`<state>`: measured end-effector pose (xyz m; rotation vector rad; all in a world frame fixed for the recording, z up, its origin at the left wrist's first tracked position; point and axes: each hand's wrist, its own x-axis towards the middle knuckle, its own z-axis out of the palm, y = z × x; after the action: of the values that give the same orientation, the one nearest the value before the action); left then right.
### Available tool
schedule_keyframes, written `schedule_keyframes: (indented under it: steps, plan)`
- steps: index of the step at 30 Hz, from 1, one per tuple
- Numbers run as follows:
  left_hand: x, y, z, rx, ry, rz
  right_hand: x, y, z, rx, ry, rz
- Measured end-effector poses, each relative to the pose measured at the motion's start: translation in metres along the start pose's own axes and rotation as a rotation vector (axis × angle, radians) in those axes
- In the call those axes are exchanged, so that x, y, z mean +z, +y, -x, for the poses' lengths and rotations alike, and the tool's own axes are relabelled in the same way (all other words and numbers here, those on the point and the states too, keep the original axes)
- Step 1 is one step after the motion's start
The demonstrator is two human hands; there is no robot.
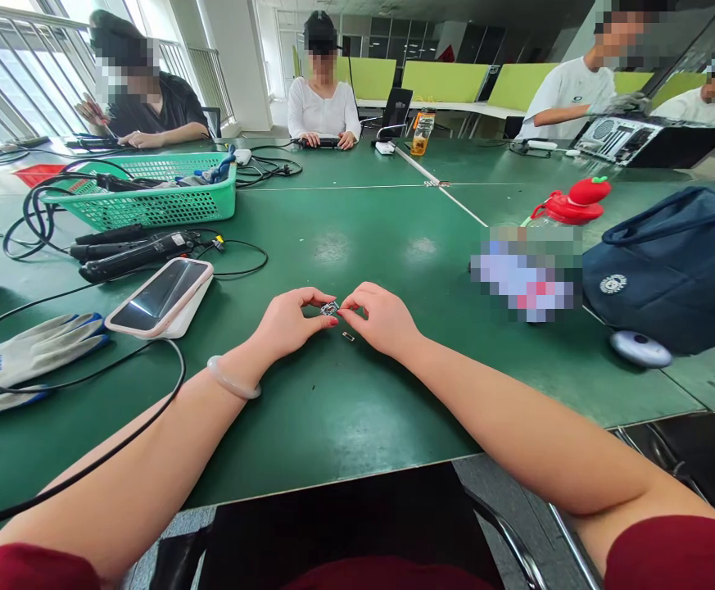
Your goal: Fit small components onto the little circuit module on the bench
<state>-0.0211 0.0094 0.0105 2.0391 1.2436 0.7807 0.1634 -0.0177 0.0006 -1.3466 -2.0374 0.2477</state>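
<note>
Between the thumb and bent index finger of my left hand (292, 321) is a small black-and-white patterned piece (329, 309), which looks like a tiny circuit board. My right hand (382, 318) is closed in a pinch at the right edge of this same piece; its fingertips hide part of that edge. On the green table just below the fingertips lies a small flat pale piece with a dark border (348, 336), too small to name. Neither hand touches it. A pale bangle (234, 378) circles my left wrist.
Left stand a green basket (148, 201) with cables, black handheld devices (136, 252), a phone (159, 297) and work gloves (38, 360). A black cable (87, 467) crosses my left forearm. Right are a red-lidded bottle (569, 209) and blue bag (670, 270). Several people sit or stand around the table.
</note>
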Motion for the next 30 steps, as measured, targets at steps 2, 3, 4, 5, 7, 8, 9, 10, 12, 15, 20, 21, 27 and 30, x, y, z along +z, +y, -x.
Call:
schedule_keyframes:
  steps: [2, 3, 4, 5, 7, 8, 9, 10, 12, 15, 20, 21, 27, 30]
  plan:
    - [0.001, -0.001, -0.001, -0.003, -0.007, 0.038, 0.0, 0.0, 0.0, -0.006, 0.016, -0.008]
    - [0.001, -0.001, -0.001, -0.003, -0.011, 0.064, -0.001, -0.001, 0.0, -0.008, 0.021, -0.011]
    - [0.001, -0.002, -0.002, -0.003, -0.017, 0.096, -0.001, -0.001, 0.0, -0.01, 0.025, -0.014]
    - [0.001, -0.002, -0.003, -0.003, -0.025, 0.136, -0.001, -0.001, 0.001, -0.014, 0.032, -0.015]
    - [0.002, -0.001, -0.003, -0.018, -0.048, 0.23, -0.002, -0.001, 0.001, -0.025, 0.055, -0.02]
    - [0.002, -0.001, -0.003, -0.038, -0.065, 0.279, -0.002, 0.0, 0.002, -0.036, 0.073, -0.025]
    - [0.001, 0.0, -0.003, -0.062, -0.082, 0.327, -0.002, 0.0, 0.002, -0.054, 0.093, -0.034]
    - [0.001, 0.001, -0.003, -0.086, -0.097, 0.373, -0.002, 0.0, 0.003, -0.077, 0.11, -0.044]
    - [0.001, 0.001, -0.002, -0.118, -0.123, 0.453, -0.002, 0.0, 0.004, -0.127, 0.137, -0.059]
    - [0.001, 0.001, -0.001, -0.116, -0.139, 0.538, -0.003, -0.001, 0.003, -0.158, 0.145, -0.056]
    - [0.001, -0.003, -0.003, -0.108, -0.094, 0.475, -0.011, 0.004, 0.0, -0.036, -0.008, -0.04]
    - [0.001, -0.003, -0.003, -0.11, -0.076, 0.439, -0.013, 0.006, 0.0, 0.013, -0.08, -0.032]
    - [0.002, -0.005, -0.005, -0.127, -0.043, 0.31, -0.016, 0.012, 0.0, 0.078, -0.423, 0.025]
    - [0.002, -0.005, -0.004, -0.112, -0.045, 0.266, -0.013, 0.008, 0.0, 0.039, -0.415, 0.055]
